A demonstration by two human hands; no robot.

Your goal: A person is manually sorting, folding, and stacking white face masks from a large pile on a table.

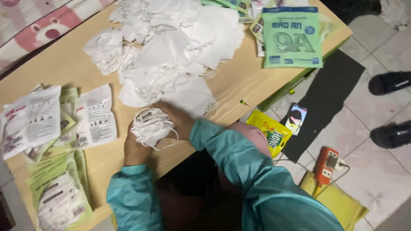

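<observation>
Masks in a small white stack [150, 126] are held near the front edge of the wooden table [64, 64], between both hands. The left hand [136, 150] is closed against the stack's near side, with its fingers curled under the bundle. The right hand [176, 119] is laid over the far side, fingers bent down onto the masks; loose ear loops hang out below. Whether the stack rests on the tabletop or is lifted slightly cannot be told from this view.

Just beyond the hands, a large loose pile of white masks [171, 51] is spread across the middle of the table and reaches to its far edge. To the left, white printed packets [55, 117] are laid side by side, and green-edged filled packets [58, 192] are stacked close to the table's near left corner. At the far right corner, green packets [292, 36] are stacked up to the edge.

Bare wood is left only in a narrow strip between the hands and the left packets. On the tiled floor to the right, a phone [296, 119], a yellow pouch [270, 130] and an orange power strip [325, 164] are seen near the table's edge.
</observation>
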